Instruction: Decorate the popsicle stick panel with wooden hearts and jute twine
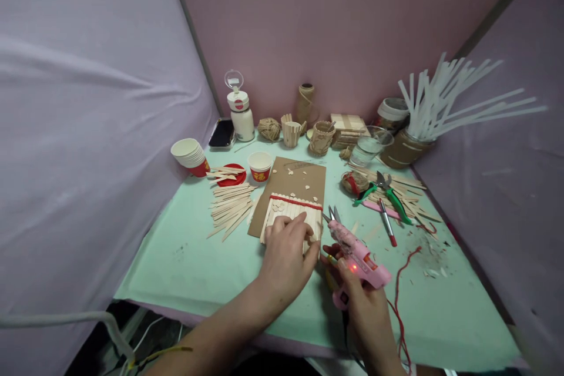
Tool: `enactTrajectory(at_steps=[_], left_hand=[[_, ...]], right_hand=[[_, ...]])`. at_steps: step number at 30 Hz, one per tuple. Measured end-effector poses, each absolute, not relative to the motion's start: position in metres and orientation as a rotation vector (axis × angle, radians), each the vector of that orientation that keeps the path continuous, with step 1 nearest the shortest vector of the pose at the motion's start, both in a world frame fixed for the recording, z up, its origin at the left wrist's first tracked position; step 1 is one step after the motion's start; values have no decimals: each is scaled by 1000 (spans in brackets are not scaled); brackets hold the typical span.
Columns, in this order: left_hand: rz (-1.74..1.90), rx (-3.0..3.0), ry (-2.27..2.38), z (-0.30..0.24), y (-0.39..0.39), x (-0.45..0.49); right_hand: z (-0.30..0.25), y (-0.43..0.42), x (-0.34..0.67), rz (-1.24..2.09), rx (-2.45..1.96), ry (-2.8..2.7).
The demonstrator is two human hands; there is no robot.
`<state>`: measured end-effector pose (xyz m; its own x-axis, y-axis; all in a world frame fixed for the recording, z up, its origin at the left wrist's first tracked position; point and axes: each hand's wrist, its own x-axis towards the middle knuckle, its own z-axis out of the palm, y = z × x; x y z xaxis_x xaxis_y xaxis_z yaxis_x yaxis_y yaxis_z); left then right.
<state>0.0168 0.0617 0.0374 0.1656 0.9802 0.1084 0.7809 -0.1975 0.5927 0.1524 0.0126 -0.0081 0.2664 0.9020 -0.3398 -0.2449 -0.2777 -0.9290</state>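
1. left hand (286,244): fingers bent and slightly apart, laid over the lower part of the stick panel; whether thumb and forefinger pinch a small piece cannot be told.
2. right hand (361,291): closed around the handle of the pink glue gun (366,261), whose nozzle points up and leftward, near the panel's right edge; a small red light glows on its body.
3. stick panel (288,210): pale sticks side by side, crossed near the top by a red band (297,202); it lies on the lower part of a cardboard sheet (304,171), partly hidden by the left hand.
4. wood chips (289,173): scattered on the cardboard above the panel, with others on the panel at left.
5. scissors (337,215): blades visible just beyond the glue gun.
6. table (198,270): loose sticks (231,208) at left; marker (388,224) and green-handled cutters (399,207) at right.
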Motion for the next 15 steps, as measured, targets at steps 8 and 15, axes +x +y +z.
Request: enactTrajectory(at_steps=[8, 15], left_hand=[[961, 1876, 1523, 46, 62, 0], [1066, 1130, 1174, 47, 75, -27]], right_hand=[[-5, 13, 155, 1229, -1484, -714], [8, 14, 159, 1199, -1515, -757]])
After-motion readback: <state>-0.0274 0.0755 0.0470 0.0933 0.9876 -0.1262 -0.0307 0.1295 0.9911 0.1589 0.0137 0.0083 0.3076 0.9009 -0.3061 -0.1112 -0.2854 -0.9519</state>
